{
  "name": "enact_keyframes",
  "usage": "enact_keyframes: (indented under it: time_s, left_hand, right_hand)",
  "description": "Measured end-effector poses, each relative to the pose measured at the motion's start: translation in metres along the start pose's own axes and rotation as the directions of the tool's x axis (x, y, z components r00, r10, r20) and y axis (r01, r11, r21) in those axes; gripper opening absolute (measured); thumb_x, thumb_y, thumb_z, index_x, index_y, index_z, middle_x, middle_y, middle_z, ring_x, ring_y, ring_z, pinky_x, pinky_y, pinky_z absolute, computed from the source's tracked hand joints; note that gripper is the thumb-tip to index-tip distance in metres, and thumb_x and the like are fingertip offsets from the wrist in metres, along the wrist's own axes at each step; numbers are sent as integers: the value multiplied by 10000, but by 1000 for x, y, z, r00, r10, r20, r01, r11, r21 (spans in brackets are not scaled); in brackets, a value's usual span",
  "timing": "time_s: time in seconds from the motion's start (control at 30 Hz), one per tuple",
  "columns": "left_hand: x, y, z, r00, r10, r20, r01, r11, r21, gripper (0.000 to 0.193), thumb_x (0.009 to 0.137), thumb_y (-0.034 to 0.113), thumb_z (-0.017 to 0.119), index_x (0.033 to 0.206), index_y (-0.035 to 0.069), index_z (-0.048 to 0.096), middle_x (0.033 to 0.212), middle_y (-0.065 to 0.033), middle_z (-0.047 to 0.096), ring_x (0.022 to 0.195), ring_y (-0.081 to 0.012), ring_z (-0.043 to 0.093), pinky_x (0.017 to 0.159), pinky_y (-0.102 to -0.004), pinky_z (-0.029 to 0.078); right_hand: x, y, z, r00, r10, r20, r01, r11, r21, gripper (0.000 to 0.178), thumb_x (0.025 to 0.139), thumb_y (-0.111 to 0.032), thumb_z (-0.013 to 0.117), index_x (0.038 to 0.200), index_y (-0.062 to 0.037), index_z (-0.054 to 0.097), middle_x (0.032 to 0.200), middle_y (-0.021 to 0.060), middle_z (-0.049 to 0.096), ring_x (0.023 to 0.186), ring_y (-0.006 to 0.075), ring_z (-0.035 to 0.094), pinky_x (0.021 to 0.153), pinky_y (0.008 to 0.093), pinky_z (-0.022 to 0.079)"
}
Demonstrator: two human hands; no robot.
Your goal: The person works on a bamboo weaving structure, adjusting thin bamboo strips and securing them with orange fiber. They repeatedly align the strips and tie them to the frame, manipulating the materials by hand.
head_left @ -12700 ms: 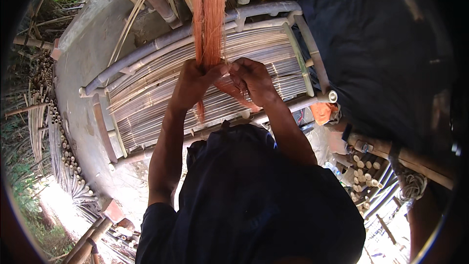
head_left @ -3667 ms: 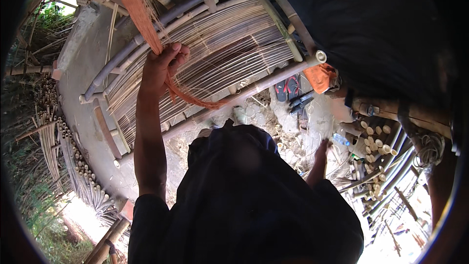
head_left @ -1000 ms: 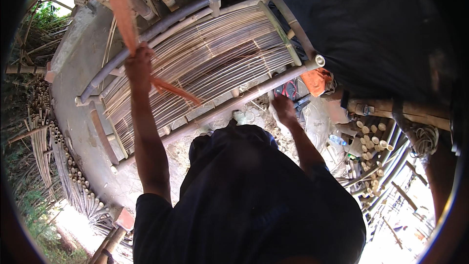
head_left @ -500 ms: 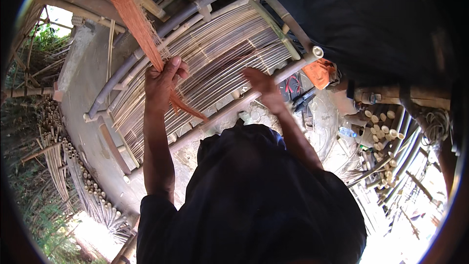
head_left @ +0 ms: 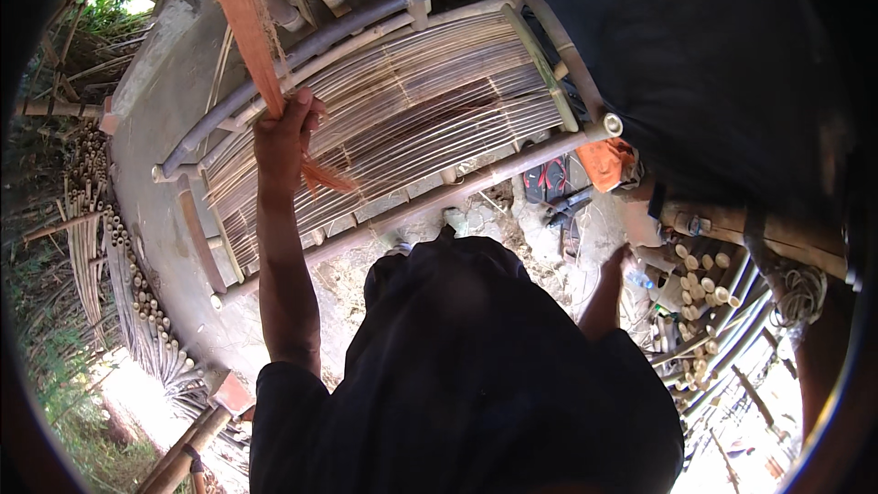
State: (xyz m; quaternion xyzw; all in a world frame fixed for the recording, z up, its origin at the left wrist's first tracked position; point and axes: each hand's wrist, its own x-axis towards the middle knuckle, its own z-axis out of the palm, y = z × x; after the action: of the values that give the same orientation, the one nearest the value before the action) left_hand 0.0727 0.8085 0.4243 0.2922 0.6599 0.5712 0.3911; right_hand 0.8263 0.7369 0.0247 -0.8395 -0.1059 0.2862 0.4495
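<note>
My left hand (head_left: 285, 139) is closed around the lower part of a long strip of orange-brown stringy fibre (head_left: 245, 23). The strip runs up to the top edge of the view, and its loose, frayed end hangs out below my fist. Beneath that hand lies a bamboo bench (head_left: 402, 119), with a seat of thin slats laid side by side in a frame of round poles. My right hand (head_left: 618, 261) is off to the right, apart from the bench and low by my side; its fingers are too dark and foreshortened to make out.
Cut bamboo pieces (head_left: 702, 279) are piled at the right, with a coil of cord (head_left: 802, 297) close by. An orange cloth or bag (head_left: 604, 163) and dark sandals (head_left: 546, 180) lie past the bench's right end. Bundled bamboo poles (head_left: 151, 311) lie along the left.
My right hand has moved from above the bench's front rail down and back to the right. My left hand keeps its grip on the fibre strip, and the view has shifted slightly.
</note>
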Motion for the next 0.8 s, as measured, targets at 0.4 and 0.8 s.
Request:
enact_keyframes:
  time_s: [0.4,0.8]
  left_hand:
    - [-29,12,54,979,42,201,-33,998,-47,281,920,307,675,814,47,694,644,34,550,523,-29,428,446,-188,257]
    - [1,16,-71,988,68,-137,-66,998,20,318,920,359,658,809,63,697,649,56,492,513,-18,357,461,-204,231]
  right_hand:
    - [-525,-338,205,-328,-288,900,23,950,313,493,910,-271,686,1277,26,546,1175,163,618,992,207,649,725,322,556]
    - [-132,-148,159,586,-556,589,775,172,-609,338,887,-331,568,763,-27,645,718,118,661,633,232,638,572,405,472]
